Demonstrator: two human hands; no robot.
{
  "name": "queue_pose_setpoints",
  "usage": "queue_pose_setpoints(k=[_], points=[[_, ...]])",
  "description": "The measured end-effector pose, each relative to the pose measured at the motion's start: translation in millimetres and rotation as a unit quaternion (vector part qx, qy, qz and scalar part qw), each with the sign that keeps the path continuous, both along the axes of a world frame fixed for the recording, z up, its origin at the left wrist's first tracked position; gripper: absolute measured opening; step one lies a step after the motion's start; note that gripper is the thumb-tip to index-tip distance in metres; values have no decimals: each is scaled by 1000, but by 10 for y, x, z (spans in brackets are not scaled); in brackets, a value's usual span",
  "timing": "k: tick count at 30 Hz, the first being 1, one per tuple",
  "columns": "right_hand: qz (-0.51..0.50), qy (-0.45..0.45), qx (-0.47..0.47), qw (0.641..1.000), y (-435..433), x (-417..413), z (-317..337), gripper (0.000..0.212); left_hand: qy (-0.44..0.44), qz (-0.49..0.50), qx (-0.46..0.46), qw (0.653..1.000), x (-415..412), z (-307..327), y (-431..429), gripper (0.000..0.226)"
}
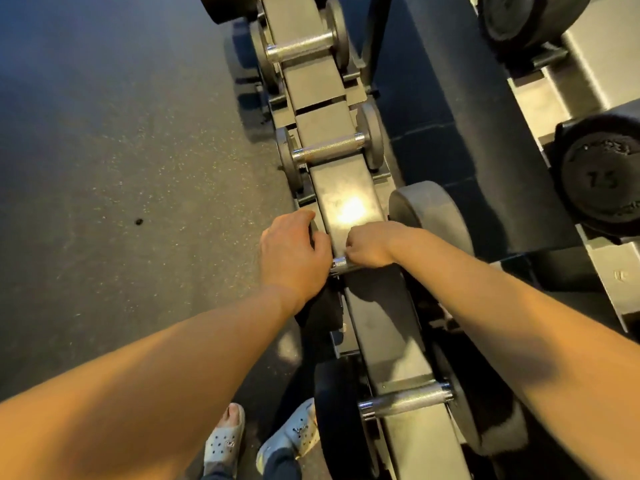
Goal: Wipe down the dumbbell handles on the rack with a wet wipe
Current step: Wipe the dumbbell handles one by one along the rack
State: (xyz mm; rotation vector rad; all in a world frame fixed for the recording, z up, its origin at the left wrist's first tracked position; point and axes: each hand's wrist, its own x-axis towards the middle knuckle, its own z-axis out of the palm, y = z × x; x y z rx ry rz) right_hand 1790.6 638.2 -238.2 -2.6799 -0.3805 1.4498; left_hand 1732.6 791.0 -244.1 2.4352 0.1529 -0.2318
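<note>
A black dumbbell rack runs away from me, with several dumbbells lying across it. My right hand curls round the chrome handle of the dumbbell in the middle; only a short piece of that handle shows to the left of my fingers. No wet wipe is visible; my fingers hide whatever lies under them. My left hand grips the left weight head of the same dumbbell, fingers curled over its top. Its right head stands free. Other bare handles lie farther off, at the far end, and near me.
A lower tier at the right holds larger dumbbells, one marked 75. Dark speckled rubber floor spreads to the left of the rack. My feet in grey clogs stand close to the rack's near end.
</note>
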Motion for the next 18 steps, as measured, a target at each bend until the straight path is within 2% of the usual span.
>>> queue_pose_setpoints(k=[3,6,10,13,16,18], points=[[12,-97,-59,993,-8,-126,-53,20,0,3,-4,1000,-7,5,-7,26],[-57,-114,-1,992,179,-255,-144,22,-2,5,-2,1000,4,1,-14,27],[-65,-83,97,990,245,-368,-138,15,1,12,2,1000,2,17,-23,26],[-4,-51,122,991,63,-411,-16,18,10,18,4,1000,-7,15,-27,27],[88,-46,80,992,-55,-330,142,20,9,15,5,1000,-16,36,-26,25],[113,-69,58,989,-70,-237,157,19,6,11,11,1000,-21,48,-25,25]])
